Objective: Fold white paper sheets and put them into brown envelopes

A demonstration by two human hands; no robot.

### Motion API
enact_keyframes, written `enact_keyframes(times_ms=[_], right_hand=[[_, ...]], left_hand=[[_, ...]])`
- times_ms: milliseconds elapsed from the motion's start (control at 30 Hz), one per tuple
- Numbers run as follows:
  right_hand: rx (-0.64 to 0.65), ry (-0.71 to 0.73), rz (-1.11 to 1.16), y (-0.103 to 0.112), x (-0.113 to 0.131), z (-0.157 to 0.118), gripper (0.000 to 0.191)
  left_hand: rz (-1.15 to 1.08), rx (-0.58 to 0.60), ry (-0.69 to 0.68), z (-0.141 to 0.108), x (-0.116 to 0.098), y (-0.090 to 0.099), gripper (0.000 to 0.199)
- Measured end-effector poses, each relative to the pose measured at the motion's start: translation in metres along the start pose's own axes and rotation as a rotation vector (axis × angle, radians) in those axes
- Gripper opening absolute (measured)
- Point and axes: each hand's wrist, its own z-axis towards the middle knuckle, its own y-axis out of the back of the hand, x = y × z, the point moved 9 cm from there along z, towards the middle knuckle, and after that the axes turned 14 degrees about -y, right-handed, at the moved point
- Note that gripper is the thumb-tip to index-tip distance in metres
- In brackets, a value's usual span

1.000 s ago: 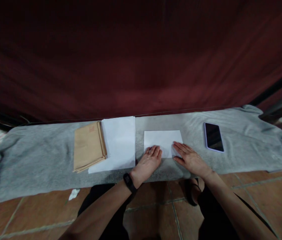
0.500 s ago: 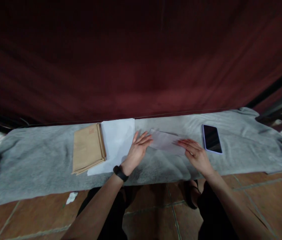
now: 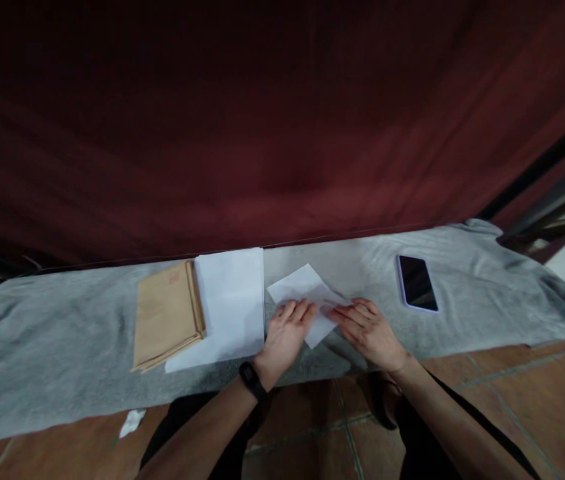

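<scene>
A folded sheet of white paper (image 3: 307, 283) lies slantwise on the grey cloth in front of me. My left hand (image 3: 287, 327), with a black band on the wrist, has its fingers bent and pressed together on the paper's near left part. At the right side of the paper is my right hand (image 3: 367, 330), its fingers closed over that edge; the thumb is mostly hidden. To the left, a stack of white sheets (image 3: 235, 307) lies partly under brown envelopes (image 3: 165, 310).
A phone (image 3: 417, 283) in a purple case lies right of my right hand. Grey cloth (image 3: 482, 287) covers the narrow bench, with a dark red panel (image 3: 282, 133) behind. A white scrap (image 3: 132, 423) is on the tiled floor. Another person's hand shows at the far right edge beside something white.
The paper has turned from lying lengthwise to slantwise and come nearer. My left hand has moved right and down onto it; my right hand has come left and its fingers have drawn closer to the left hand.
</scene>
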Motion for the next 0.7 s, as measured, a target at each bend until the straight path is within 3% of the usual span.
enact_keyframes(times_ms=[133,267,367,533,700], right_hand=[[-0.115,-0.086,0.080,0.024,-0.018,0.004,0.039],[-0.178,-0.049,0.090,0.041,-0.013,-0.004,0.042],[-0.102,-0.042,0.090,0.031,-0.006,-0.008,0.039],[0.106,-0.111,0.209,0.000,-0.006,-0.009,0.032],[0.334,-0.120,0.233,-0.026,-0.003,-0.015,0.051]], left_hand=[[-0.051,-0.075,-0.006,-0.001,0.013,0.015,0.062],[-0.210,-0.187,-0.074,0.001,0.019,0.021,0.070],[-0.330,-0.181,-0.089,0.001,0.026,0.012,0.075],[-0.513,-0.042,-0.159,-0.010,0.028,-0.012,0.070],[-0.605,0.037,-0.207,-0.028,0.027,-0.024,0.067]])
